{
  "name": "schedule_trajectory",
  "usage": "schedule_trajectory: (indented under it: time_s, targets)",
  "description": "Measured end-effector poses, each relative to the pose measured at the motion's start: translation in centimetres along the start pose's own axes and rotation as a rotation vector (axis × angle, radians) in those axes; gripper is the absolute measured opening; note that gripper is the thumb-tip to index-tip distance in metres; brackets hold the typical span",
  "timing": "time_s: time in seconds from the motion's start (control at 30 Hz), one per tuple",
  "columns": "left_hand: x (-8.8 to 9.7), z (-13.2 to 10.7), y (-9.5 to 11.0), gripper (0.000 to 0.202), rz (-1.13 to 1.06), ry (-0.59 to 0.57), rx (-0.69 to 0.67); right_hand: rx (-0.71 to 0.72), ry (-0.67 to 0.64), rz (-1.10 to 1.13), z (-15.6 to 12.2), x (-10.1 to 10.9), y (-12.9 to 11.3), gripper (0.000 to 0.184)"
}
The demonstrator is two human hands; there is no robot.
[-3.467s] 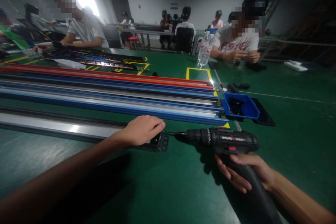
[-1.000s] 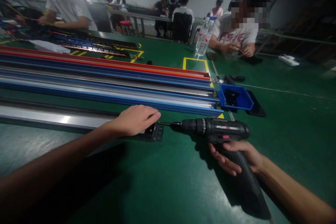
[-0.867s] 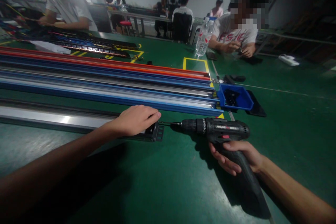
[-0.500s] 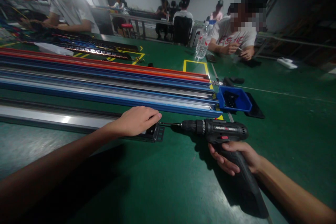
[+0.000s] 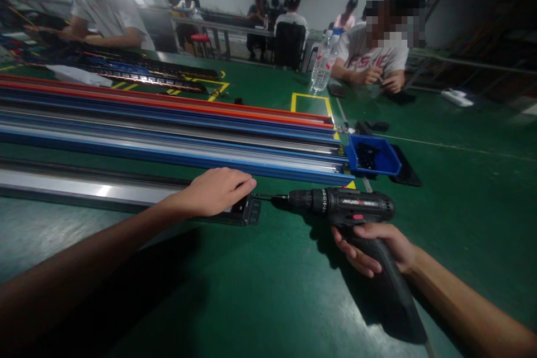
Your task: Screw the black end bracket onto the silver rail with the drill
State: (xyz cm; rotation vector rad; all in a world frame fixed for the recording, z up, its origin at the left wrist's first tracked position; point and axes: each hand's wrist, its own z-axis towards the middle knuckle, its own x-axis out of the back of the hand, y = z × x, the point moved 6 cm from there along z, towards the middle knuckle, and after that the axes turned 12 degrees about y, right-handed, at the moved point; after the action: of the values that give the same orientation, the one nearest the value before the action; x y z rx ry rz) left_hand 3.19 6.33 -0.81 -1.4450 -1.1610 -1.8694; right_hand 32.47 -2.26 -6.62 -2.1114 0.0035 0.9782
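Green workbench [image 5: 268, 291] in a shared workshop, other people seated beyond. The left hand [image 5: 213, 193] lies palm-down on the end of a dark metal rail [image 5: 96, 193], fingers curled over its top, pressing rather than gripping. The right hand [image 5: 373, 246] is clenched around the handle of a black cordless drill [image 5: 344, 204], whose bit [image 5: 262, 197] points level at the bracket [image 5: 249, 212] closing the rail's end, just beside the left fingertips. Risk, as judged: should the bit slip off, it could run into those fingertips; light downward pressure could let the rail shift. Stacked blue and red rails [image 5: 168, 134] and a blue parts bin [image 5: 373, 156] lie behind.
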Motion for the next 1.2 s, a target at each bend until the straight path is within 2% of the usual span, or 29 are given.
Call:
schedule_trajectory:
  time_s: [1.2]
  targets:
    - [-0.21,0.05,-0.18,0.05,0.014,-0.027,0.013,-0.016,0.029,-0.023,0.06,0.09,0.21,0.029]
